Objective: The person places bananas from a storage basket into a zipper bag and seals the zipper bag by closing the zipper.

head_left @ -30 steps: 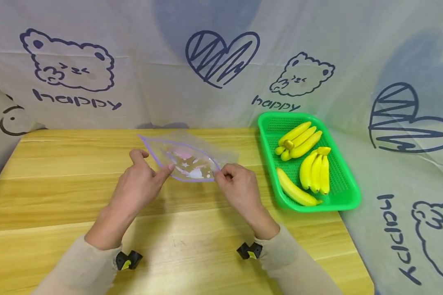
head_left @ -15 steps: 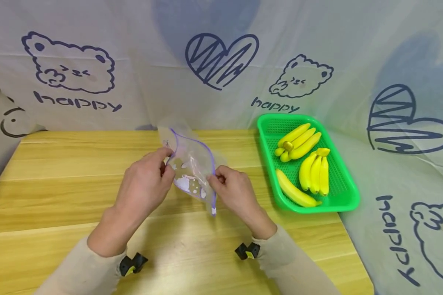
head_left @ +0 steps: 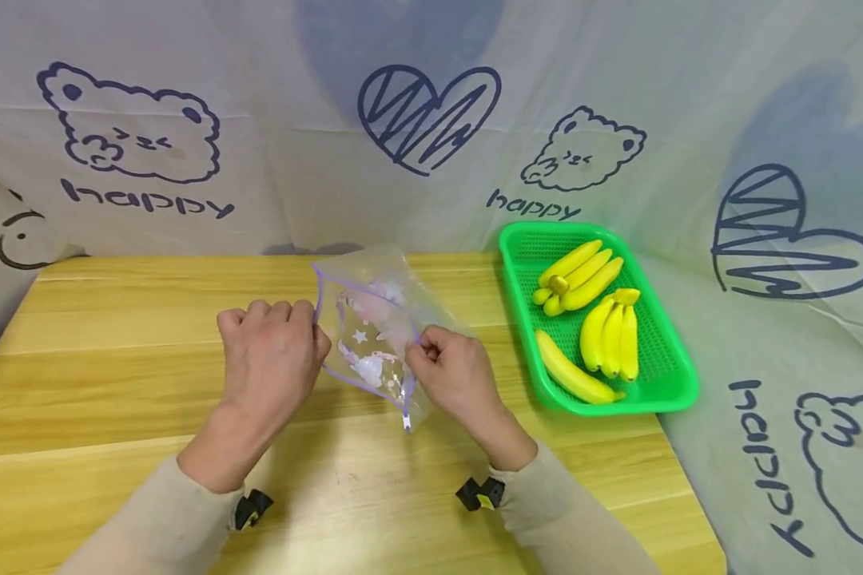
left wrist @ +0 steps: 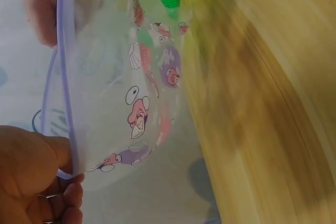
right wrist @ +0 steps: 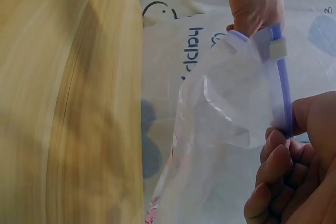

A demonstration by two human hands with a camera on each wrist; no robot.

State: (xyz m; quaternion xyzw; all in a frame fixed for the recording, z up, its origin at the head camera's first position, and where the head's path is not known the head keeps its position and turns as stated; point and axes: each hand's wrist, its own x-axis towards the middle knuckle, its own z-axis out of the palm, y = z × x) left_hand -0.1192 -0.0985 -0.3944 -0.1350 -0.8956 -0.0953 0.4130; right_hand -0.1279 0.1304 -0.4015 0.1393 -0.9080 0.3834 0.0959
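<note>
Here, my left hand [head_left: 272, 351] and right hand [head_left: 456, 371] pinch the clear bag [head_left: 367, 327] by its mouth above the wooden tabletop [head_left: 374, 495]; the right wrist view crops the bag; patterned cloth [head_left: 280, 48] hangs behind.

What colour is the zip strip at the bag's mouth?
The zip strip is light purple; it shows best in the left wrist view.

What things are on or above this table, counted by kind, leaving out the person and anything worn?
Clear zip bag, held by the left hand and right hand: 1
Green basket: 1
Banana bunches, in the basket: 2
Single banana, in the basket: 1
Total: 5
</note>
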